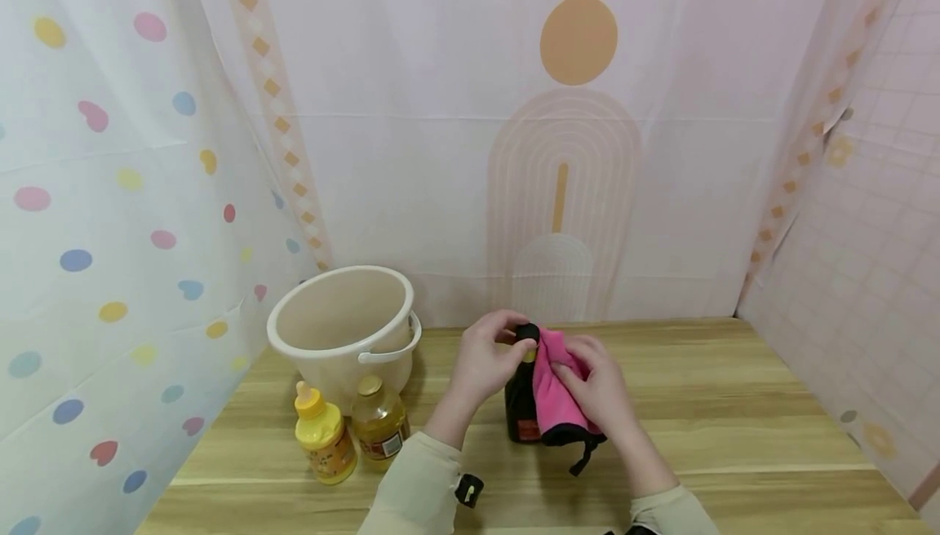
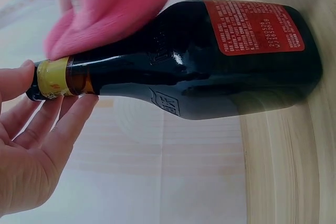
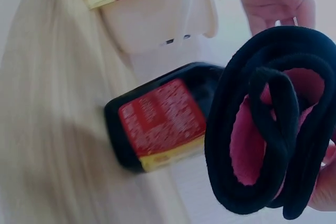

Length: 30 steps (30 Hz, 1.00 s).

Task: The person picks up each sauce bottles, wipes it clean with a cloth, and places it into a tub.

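Both hands are busy: the left hand (image 1: 486,360) pinches a dark bottle by its cap and neck, thumb on one side and fingers on the other, while the right hand (image 1: 600,384) grips a bunched pink cloth. Behind everything hangs a pale sheet (image 1: 411,192) printed with arches and orange shapes, flanked by a sheet with coloured dots (image 1: 147,160) on the left and one with a grid pattern (image 1: 874,258) on the right. Below spreads the wood-grained table (image 1: 720,421). Toward its left side sits a cream bucket (image 1: 312,368), its white handle hanging down at the side.

The dark bottle (image 2: 210,82) stands upright on the table, well apart from the bucket, between the person's forearms. The pink cloth (image 1: 552,392) is right up beside its neck, covering part of one side; I can't tell how firmly it touches. Black edging runs round the cloth's lower end, and a black loop (image 1: 583,455) dangles from it. Just in front of the bucket stands a round bottle of amber liquid (image 1: 379,421), with a yellow bottle (image 1: 323,437) beside it. Smallest are a yellow neck band (image 2: 54,78) and a red label (image 2: 254,27) on the dark bottle.
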Available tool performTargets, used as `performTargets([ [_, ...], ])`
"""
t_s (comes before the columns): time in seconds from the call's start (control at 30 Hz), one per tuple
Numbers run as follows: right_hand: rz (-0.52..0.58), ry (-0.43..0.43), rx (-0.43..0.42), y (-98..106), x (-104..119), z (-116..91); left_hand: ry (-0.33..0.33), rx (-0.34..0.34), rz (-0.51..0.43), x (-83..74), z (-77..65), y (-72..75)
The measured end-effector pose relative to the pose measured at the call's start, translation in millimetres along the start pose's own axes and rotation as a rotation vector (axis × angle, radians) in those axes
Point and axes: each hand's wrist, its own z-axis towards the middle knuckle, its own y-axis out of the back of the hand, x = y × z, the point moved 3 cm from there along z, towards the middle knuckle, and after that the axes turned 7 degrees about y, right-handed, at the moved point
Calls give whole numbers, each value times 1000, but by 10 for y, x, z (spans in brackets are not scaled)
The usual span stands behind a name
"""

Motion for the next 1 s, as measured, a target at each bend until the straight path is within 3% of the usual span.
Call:
performTargets([
  [0.43, -87, -93, 120, -59, -214, -123, 29, -7, 6, 27, 3, -25],
  [0.67, -181, -193, 216, -67, -294, -196, 42, -12, 20, 37, -8, -35],
  [1.0, -256, -152, 352, -203, -387, -271, 7, 2, 5, 47, 3, -24],
])
